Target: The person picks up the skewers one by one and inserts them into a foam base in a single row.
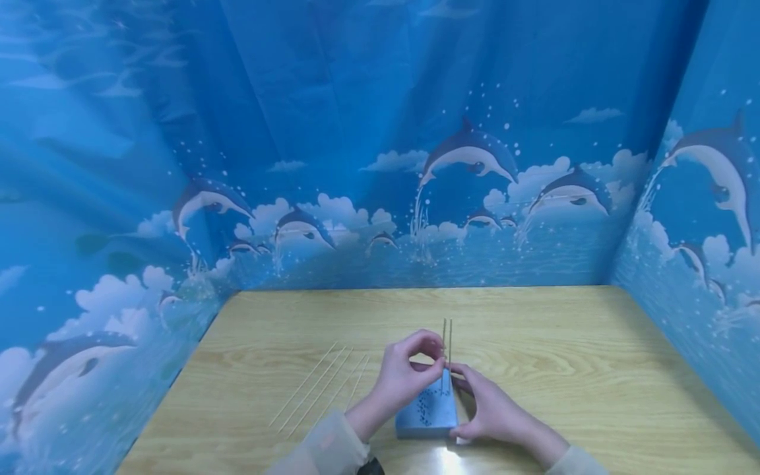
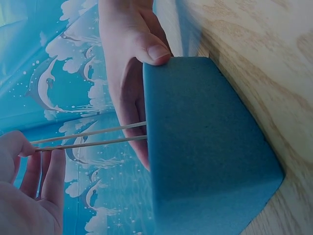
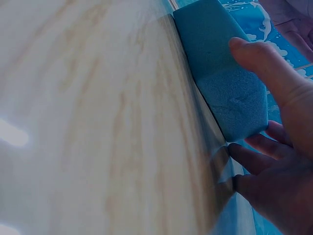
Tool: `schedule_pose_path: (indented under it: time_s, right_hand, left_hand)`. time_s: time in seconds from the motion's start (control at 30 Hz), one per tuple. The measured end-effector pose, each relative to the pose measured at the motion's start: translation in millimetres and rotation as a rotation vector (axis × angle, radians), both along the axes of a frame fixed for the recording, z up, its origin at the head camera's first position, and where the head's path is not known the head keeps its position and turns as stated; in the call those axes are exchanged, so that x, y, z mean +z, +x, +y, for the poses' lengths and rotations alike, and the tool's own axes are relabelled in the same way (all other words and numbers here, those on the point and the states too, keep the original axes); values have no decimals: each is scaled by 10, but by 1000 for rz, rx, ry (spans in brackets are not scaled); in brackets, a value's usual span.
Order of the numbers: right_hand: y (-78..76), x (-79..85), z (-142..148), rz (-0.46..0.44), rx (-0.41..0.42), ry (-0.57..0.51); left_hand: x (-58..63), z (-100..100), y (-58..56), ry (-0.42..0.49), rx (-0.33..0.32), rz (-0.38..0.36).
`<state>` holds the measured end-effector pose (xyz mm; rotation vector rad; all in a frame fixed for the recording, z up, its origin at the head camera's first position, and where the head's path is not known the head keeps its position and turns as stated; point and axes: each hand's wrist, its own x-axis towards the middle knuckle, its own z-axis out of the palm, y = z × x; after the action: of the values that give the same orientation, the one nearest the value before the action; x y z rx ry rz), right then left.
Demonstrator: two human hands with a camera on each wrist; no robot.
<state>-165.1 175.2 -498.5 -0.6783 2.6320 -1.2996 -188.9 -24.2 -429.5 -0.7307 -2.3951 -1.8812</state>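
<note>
A blue foam block (image 1: 429, 422) rests on the table, with small dark holes dotted over its top. Two thin wooden sticks stand upright in it near its far right corner. My left hand (image 1: 404, 369) is above the block and pinches one stick (image 2: 98, 143) between thumb and fingertips, partway up. The other stick (image 2: 100, 131) stands close beside it. Low on the block's right side, my right hand (image 1: 495, 409) grips it, the thumb (image 3: 266, 61) on the near face and the fingers round toward the far side.
Several loose thin sticks (image 1: 304, 382) lie side by side, slanted, on the wood-grain table (image 1: 564, 356) left of the block. A blue curtain (image 1: 356, 119) printed with dolphins hangs behind the table and along both sides. A dark wristband (image 1: 371, 467) shows at the left wrist.
</note>
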Motion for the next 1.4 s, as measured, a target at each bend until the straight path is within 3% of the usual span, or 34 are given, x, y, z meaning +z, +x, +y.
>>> schedule_pose_path:
  time_s: [0.7,1.4]
  right_hand:
    - [-4,-7,-12,-17,-8,4]
    - [-13,-24,0,14,-12,19]
  left_hand:
    - [-56,-10,-6,-36,13,11]
    - [-56,7,-38,-7,22,-4]
